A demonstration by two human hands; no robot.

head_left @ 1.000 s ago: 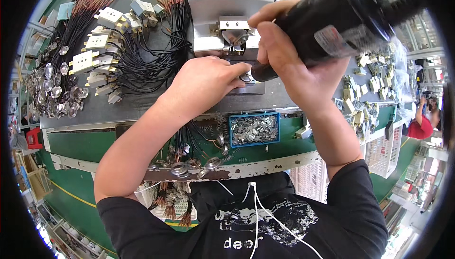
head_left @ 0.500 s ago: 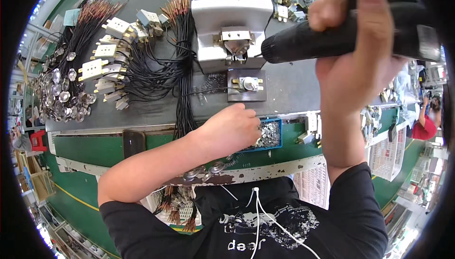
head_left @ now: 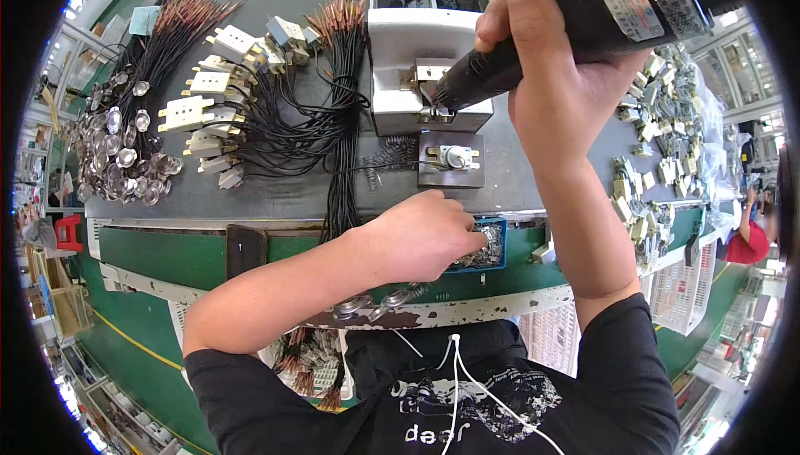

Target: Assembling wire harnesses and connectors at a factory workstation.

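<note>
My right hand [head_left: 554,72] is wrapped round a black electric screwdriver [head_left: 604,13]. Its nose reaches the metal outlet [head_left: 432,92] on the front of a white box-shaped machine [head_left: 427,34]; the bit's tip is hard to make out. Below the machine, a small fixture block [head_left: 429,176] bears a socket part with a round metal knob [head_left: 456,157], and a black wire runs left from it. My left hand [head_left: 421,238], fingers curled closed, is at the left side of a blue tray [head_left: 503,247] of small metal pieces. Whatever its fingertips hold is hidden.
Bundled black wires [head_left: 340,180] with copper ends cross the bench left of the machine. White socket parts [head_left: 187,113] and round metal caps [head_left: 112,147] lie farther left. Many small blocks [head_left: 642,197] are heaped at right. Loose springs [head_left: 400,151] lie beside the fixture.
My right hand has brought the screwdriver left, its nose now at the machine's outlet. My left hand stays by the blue tray, fingers curled. The whole view has shifted slightly.
</note>
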